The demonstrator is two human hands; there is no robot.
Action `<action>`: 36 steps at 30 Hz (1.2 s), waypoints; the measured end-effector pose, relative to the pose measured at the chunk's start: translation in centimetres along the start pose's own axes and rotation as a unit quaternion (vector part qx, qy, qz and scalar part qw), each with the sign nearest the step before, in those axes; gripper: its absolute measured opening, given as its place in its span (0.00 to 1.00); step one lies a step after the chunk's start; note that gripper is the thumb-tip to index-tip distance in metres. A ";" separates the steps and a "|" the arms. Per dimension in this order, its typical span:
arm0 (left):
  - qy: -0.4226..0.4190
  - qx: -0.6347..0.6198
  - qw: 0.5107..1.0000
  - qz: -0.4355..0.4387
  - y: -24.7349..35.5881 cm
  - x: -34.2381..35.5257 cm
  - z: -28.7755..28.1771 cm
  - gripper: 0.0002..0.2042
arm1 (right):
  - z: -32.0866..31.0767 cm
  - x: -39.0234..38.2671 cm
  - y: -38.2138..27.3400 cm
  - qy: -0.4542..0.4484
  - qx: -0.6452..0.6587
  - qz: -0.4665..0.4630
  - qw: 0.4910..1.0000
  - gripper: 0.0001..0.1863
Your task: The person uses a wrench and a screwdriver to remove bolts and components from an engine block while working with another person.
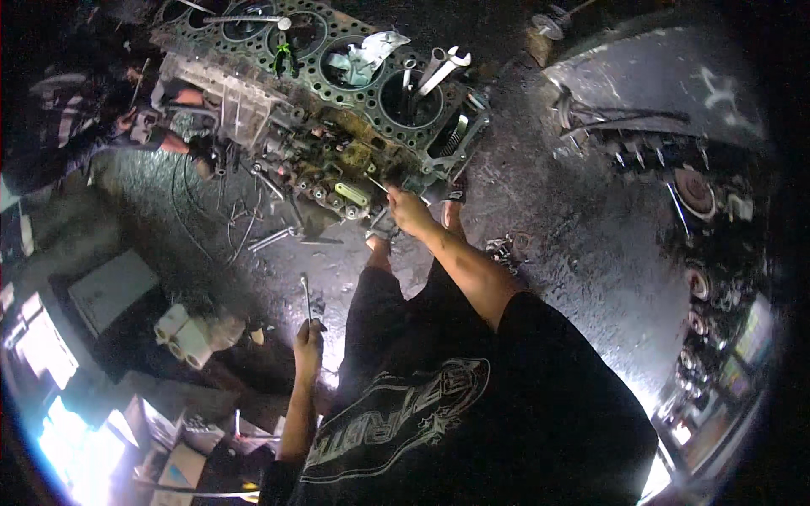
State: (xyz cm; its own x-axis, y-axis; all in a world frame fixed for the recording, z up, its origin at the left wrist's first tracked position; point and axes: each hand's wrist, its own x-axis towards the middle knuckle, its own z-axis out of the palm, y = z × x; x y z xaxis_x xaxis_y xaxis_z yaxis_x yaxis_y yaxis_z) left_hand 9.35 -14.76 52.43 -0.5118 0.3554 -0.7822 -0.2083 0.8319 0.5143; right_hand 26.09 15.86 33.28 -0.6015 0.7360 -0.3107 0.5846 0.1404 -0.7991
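Note:
My left hand, low and away from the engine, is closed around the handle of a metal wrench that points up with a small rounded head. My right hand reaches to the near side of a large engine block. Its fingers are closed on a slim metal tool, whose thin tip points at the oily parts there; its exact kind is too small to tell. Beside that tip lies a yellowish oval part among round fittings.
Wrenches stand in one cylinder bore, with a crumpled rag in another. At the left a co-worker's arm is by the block. Loose wrenches lie on the floor; cardboard boxes stand lower left, metal parts at right.

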 end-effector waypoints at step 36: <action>-0.198 -0.324 0.925 -0.018 3.5 5.2 17.3 0.09 | -4.7 3.0 3.9 -0.261 0.163 0.199 0.930 0.25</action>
State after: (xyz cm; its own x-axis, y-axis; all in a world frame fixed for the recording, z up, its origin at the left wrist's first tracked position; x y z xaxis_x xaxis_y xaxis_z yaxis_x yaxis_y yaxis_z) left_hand 20.42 -2.66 44.09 -0.1763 0.5668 -0.8048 -0.7402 0.4626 0.4879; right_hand 29.13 21.71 31.66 -0.6042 0.2528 -0.7556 0.6730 -0.3457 -0.6539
